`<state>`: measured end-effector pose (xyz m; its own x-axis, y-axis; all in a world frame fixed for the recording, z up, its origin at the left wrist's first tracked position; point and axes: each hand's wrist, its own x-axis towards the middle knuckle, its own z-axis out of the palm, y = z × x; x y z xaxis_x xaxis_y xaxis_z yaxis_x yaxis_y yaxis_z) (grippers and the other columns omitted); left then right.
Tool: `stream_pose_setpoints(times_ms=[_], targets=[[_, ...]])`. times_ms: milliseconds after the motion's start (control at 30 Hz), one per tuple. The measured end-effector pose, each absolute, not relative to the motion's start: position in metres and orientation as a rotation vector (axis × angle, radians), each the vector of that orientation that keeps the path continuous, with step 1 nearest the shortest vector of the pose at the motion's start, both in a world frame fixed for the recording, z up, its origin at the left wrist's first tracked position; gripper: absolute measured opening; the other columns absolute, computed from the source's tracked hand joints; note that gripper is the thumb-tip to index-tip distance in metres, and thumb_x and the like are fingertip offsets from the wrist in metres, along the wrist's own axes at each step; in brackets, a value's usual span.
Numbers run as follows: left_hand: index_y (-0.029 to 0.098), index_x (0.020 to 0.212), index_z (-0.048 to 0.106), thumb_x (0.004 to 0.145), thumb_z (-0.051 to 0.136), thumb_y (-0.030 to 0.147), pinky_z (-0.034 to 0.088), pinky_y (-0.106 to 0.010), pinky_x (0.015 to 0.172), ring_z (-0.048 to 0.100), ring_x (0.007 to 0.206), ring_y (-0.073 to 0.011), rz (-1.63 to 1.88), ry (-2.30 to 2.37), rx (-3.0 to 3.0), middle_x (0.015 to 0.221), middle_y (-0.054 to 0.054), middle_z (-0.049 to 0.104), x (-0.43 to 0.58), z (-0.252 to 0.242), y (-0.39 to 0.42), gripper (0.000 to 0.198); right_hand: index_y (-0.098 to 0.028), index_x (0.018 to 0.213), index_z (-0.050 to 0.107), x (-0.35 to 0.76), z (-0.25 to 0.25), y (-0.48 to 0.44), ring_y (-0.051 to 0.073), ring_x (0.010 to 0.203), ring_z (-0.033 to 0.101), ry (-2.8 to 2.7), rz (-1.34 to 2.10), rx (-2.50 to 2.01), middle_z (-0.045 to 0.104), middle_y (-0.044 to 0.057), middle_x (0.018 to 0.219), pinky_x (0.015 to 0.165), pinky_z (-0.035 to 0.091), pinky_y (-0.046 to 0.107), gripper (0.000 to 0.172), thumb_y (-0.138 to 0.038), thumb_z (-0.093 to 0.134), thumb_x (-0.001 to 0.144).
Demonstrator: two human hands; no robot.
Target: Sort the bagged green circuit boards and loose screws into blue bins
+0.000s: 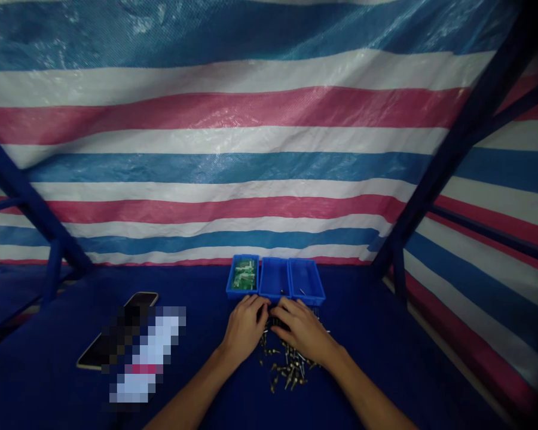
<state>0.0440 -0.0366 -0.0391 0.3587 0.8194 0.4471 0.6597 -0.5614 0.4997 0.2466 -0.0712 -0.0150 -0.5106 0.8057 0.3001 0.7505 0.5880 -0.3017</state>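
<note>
My left hand and my right hand rest side by side on a dark blue table, palms down, fingers curled over a heap of small metal parts that look like screws or pins. The fingertips of both hands meet near the top of the heap. What the fingers pinch, if anything, is hidden under them. Just beyond the hands stand three small blue bins in a row: the left bin holds green circuit boards, the middle bin and the right bin look nearly empty.
A dark phone lies on the table at the left, beside a blurred-out object. A striped blue, white and pink tarp hangs behind. Dark blue frame bars slant up at both sides.
</note>
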Motion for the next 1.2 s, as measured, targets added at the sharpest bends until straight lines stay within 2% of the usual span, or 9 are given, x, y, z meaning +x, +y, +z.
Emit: stream_pose_setpoints(times_ms=[300,500,700,1000,1200], targets=[[0.027,0.105,0.071,0.102,0.049,0.015,0.054,-0.038,0.089,0.067,0.098,-0.0241,0.975,1.311,2.375,0.102,-0.003,0.075,0.044,-0.037,-0.037,0.024,-0.026,0.111,0.063,0.247,-0.013,-0.07,0.023,0.105,0.068,-2.441,0.209,-1.255,0.068,0.003,0.112,0.097,0.049,0.039,0.007,-0.023,0.062,0.104],[0.026,0.106,0.07,0.103,0.049,0.016,0.053,-0.038,0.092,0.067,0.099,-0.0238,0.968,1.312,2.379,0.103,-0.003,0.075,0.043,-0.037,-0.038,0.024,-0.027,0.122,0.062,0.246,-0.017,-0.071,0.024,0.108,0.069,-2.407,0.225,-1.274,0.068,0.003,0.117,0.103,0.048,0.043,0.02,-0.024,0.064,0.102],[0.026,0.106,0.071,0.103,0.049,0.016,0.053,-0.038,0.091,0.068,0.098,-0.0234,0.975,1.31,2.379,0.102,-0.002,0.075,0.043,-0.039,-0.037,0.024,-0.025,0.113,0.062,0.245,-0.019,-0.07,0.024,0.105,0.069,-2.416,0.279,-1.263,0.068,0.004,0.114,0.1,0.049,0.042,0.01,-0.024,0.063,0.103],[0.026,0.105,0.072,0.103,0.048,0.017,0.054,-0.037,0.089,0.067,0.098,-0.0233,0.964,1.301,2.371,0.102,-0.003,0.075,0.044,-0.035,-0.039,0.025,-0.026,0.12,0.059,0.247,-0.023,-0.069,0.026,0.11,0.068,-2.383,0.338,-1.277,0.066,0.004,0.118,0.104,0.047,0.047,0.018,-0.021,0.061,0.103],[0.026,0.105,0.071,0.103,0.048,0.017,0.053,-0.037,0.089,0.067,0.098,-0.0239,0.975,1.3,2.375,0.102,-0.003,0.075,0.044,-0.036,-0.039,0.025,-0.026,0.117,0.06,0.247,-0.024,-0.069,0.025,0.109,0.067,-2.381,0.354,-1.257,0.066,0.003,0.116,0.104,0.046,0.046,0.013,-0.021,0.059,0.105]])
